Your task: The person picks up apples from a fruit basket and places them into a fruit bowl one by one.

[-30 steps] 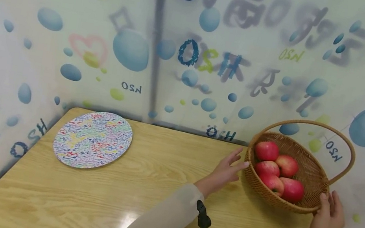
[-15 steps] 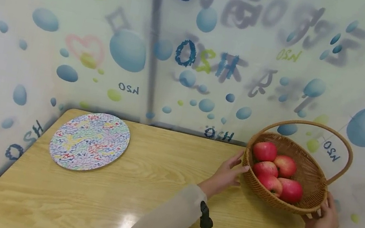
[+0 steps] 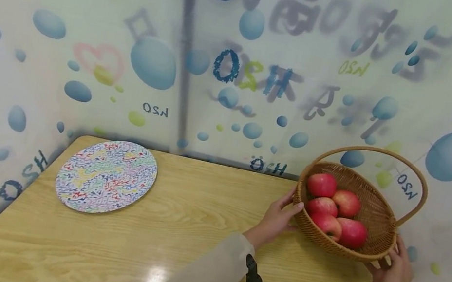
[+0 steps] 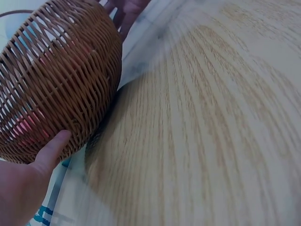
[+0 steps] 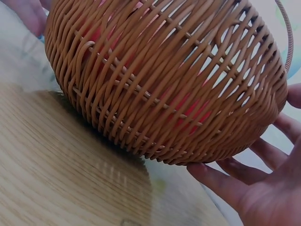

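A brown wicker basket (image 3: 376, 214) with a tall arched handle stands at the table's back right in the head view. Several red apples (image 3: 322, 207) lie in its left part. My left hand (image 3: 275, 220) holds the basket's left end, thumb at the rim and the other fingers partly hidden behind it. At the opposite end my right hand (image 3: 392, 276) grips the wicker side, its fingers spread under and around the end. In the right wrist view, the fingertips (image 5: 200, 172) touch the weave low down, and red fruit shows through the gaps.
A round, colourfully scribbled plate (image 3: 107, 176) lies at the back left of the wooden table (image 3: 199, 196). A pale wall covering (image 3: 241, 153) with blue and green spots rises behind the table and along both sides.
My left hand has closed in on the basket's left end. My right hand has shifted its hold lower round the right end. The view has turned slightly; the plate stays in place.
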`<state>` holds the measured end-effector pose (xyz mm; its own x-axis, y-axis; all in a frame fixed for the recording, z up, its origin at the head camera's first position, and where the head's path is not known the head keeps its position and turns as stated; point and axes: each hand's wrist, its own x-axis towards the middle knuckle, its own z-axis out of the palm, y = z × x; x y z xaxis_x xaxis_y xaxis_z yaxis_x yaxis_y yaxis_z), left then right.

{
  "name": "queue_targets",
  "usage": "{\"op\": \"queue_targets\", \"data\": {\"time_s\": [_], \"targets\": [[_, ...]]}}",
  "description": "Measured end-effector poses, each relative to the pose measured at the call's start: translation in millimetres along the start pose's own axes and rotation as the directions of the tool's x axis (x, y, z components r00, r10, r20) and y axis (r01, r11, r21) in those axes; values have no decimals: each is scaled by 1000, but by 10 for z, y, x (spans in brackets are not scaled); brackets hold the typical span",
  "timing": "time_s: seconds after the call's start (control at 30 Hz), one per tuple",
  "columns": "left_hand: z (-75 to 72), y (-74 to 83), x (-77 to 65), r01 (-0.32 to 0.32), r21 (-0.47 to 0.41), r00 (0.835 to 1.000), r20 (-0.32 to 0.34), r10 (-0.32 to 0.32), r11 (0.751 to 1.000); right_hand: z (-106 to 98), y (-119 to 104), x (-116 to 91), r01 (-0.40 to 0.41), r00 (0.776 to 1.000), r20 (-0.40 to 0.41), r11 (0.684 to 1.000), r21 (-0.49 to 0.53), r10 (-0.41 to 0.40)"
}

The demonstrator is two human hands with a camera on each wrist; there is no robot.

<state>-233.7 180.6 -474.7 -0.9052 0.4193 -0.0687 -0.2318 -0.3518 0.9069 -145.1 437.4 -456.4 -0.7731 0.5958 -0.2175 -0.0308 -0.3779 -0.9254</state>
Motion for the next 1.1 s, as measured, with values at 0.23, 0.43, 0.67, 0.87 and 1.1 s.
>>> {"op": "queue_targets", "data": {"time_s": [0.23,0.43,0.67,0.87,1.1], "targets": [[-44,7,-83,-33,-22,998,-51,32,999,43,59,-17,0,999,39,1000,-28,1],[-71,19,-132,-63,1,996,-60,63,998,67,90,-36,33,998,51,998,-58,-30],[-131,22,-192,-66,-2,995,-73,65,998,118,95,-44,29,997,70,996,-83,-23],[-188,17,-245,-75,-18,994,-77,74,997,140,119,-64,36,994,105,995,-94,-26],[-258,49,-296,-100,-10,989,-110,98,995,242,119,-47,-11,989,146,998,-61,19]]}}
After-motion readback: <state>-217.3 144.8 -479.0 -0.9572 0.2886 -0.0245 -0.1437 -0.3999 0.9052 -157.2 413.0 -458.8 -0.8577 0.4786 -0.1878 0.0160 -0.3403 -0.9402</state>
